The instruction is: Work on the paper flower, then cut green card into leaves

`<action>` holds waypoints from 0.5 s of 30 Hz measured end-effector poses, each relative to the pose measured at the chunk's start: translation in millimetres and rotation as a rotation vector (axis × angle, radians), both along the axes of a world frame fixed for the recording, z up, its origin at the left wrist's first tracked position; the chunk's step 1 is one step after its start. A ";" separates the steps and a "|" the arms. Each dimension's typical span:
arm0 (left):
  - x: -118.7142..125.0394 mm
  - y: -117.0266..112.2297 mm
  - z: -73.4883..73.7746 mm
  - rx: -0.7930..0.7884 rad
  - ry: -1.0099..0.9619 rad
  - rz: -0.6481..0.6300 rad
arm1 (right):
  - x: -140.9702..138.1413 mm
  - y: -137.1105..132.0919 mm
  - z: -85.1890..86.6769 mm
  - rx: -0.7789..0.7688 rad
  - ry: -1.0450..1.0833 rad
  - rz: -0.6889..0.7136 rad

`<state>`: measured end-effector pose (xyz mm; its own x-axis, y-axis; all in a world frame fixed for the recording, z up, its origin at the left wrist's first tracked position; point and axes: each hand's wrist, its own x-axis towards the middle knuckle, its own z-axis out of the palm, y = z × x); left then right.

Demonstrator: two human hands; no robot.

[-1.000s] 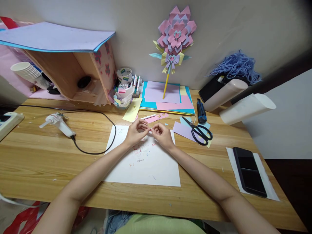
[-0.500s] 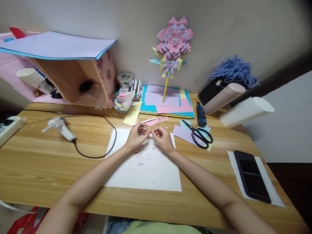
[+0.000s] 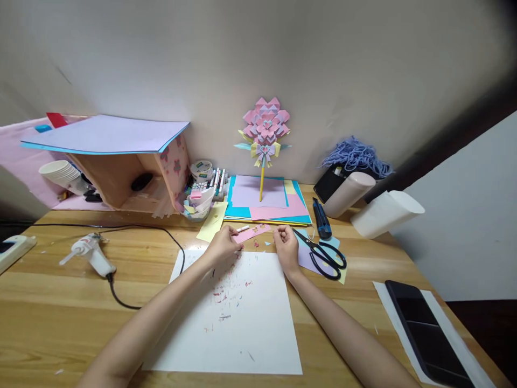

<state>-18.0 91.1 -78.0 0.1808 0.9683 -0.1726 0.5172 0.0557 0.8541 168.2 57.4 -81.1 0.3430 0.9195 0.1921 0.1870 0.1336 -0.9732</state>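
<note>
My left hand (image 3: pixel 223 245) is at the far edge of a white marked sheet (image 3: pixel 254 318), thumb and fingers apart. Its fingers cover one end of a white pen (image 3: pixel 243 229), and I see no clear grip. Beside them lies a pink paper strip (image 3: pixel 252 234) with cut-out holes. A small pink cut-out (image 3: pixel 256 244) lies on the wood between my hands. My right hand (image 3: pixel 286 250) rests left of the black-handled scissors (image 3: pixel 323 256), fingers curled in. Whatever they hold, if anything, is hidden.
A paper flower (image 3: pixel 266 126) on a yellow stem stands before stacked coloured paper (image 3: pixel 238 211). A blue-black box cutter (image 3: pixel 322 218) lies beyond the scissors. On the left are a corded glue gun (image 3: pixel 92 256) and an open box (image 3: pixel 121 178). A dark phone (image 3: pixel 428 328) lies right.
My hands have come apart from a small piece held between them. The left has gone to the pen and pink strip, the right towards the scissors. The camera has tilted up.
</note>
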 end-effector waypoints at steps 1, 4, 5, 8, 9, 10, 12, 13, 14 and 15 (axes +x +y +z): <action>2.1 2.4 2.4 -0.001 0.019 -0.005 | 0.5 -0.3 -1.4 0.005 -0.001 0.002; 3.4 3.3 11.6 -0.001 0.033 -0.034 | -0.8 -3.0 -4.3 0.025 -0.014 0.011; 1.6 1.7 15.4 -0.004 0.033 -0.044 | -0.8 -3.6 -4.3 0.033 -0.018 0.008; -9.6 -7.0 28.1 0.023 0.049 -0.037 | 4.5 1.5 -0.6 0.054 -0.023 -0.005; -14.5 -11.1 32.2 0.057 0.065 -0.018 | 8.2 6.8 1.6 0.063 -0.028 -0.008; -19.4 -15.7 35.9 0.100 0.084 0.004 | 12.4 14.3 4.2 0.066 -0.044 -0.008; -28.0 -26.6 40.8 0.191 0.103 0.044 | 20.9 36.0 9.8 0.056 -0.096 0.004; -31.3 -32.7 41.6 0.218 0.112 0.060 | 24.2 49.6 12.7 0.050 -0.127 0.009; -33.9 -39.0 41.0 0.228 0.128 0.063 | 26.3 64.4 15.6 0.049 -0.152 0.012; -35.7 -45.1 39.1 0.215 0.128 0.078 | 26.9 79.6 18.4 0.056 -0.169 0.010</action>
<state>-53.7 46.0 -38.9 0.0943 0.9953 0.0215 0.6233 -0.0759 0.7783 195.1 137.0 -62.6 0.2926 0.9089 0.2971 0.3455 0.1892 -0.9191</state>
